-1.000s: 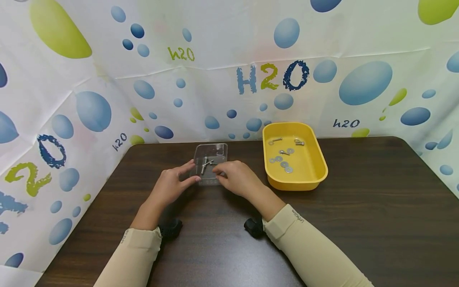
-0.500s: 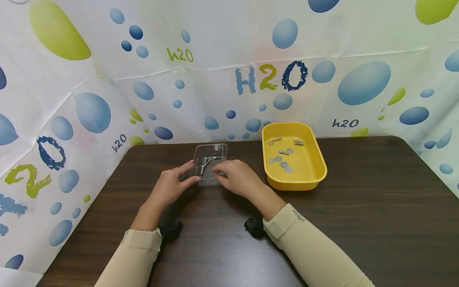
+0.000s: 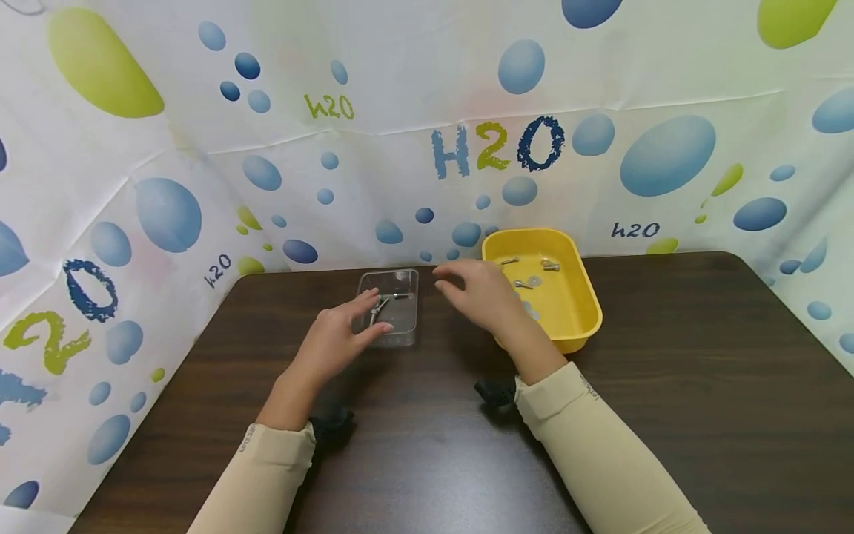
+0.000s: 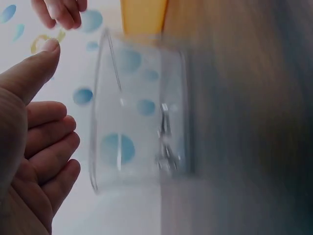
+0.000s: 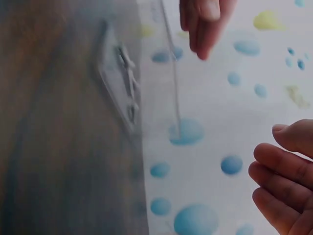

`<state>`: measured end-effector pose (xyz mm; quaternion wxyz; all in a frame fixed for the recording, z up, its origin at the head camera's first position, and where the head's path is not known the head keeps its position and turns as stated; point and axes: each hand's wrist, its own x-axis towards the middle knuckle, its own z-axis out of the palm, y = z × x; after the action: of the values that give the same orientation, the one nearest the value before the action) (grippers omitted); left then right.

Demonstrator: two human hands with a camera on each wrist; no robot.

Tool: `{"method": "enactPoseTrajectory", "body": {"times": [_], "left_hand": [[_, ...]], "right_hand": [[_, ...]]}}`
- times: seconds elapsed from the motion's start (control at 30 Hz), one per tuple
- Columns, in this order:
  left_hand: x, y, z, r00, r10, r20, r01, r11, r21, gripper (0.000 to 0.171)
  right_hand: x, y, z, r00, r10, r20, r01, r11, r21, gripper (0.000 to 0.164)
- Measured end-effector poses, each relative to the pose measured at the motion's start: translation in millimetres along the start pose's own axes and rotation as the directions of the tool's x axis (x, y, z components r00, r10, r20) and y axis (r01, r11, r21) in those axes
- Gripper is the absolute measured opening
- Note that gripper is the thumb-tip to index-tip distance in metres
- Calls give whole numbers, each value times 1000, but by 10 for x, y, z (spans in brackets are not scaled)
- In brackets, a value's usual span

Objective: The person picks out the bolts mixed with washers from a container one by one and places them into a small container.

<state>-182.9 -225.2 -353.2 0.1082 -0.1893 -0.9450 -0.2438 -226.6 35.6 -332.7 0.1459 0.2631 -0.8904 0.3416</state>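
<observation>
Clear rectangular plastic box [image 3: 403,317], silver metal bolts [image 3: 378,308] inside; left hand [image 3: 336,336] at its left, right hand [image 3: 482,294] to its right, both relaxed

right hand [image 3: 477,293] is off the clear box [image 3: 400,339] and now sits right of it, in front of the yellow tray's [image 3: 590,322] left side, masking some washers [image 3: 531,311] there. box's right side is uncovered. left hand [image 3: 333,337] shifts right, over the box's left part. one bolt [image 3: 402,296] inside, slanted 1.0 s ago, lies nearly crosswise.
</observation>
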Motion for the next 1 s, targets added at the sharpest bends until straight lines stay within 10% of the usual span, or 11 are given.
{"method": "enactPoseTrajectory", "body": {"times": [0.6,1.0], "left_hand": [[423,933,550,978,192,76,-189,981,-50,59],[479,1178,863,970,187,152,-202,976,86,58]], "right_hand": [[-49,566,-441,960,269,-82,-266,963,49,31],[-35,798,-451,890,432,147,-421,901,-101,39]]}}
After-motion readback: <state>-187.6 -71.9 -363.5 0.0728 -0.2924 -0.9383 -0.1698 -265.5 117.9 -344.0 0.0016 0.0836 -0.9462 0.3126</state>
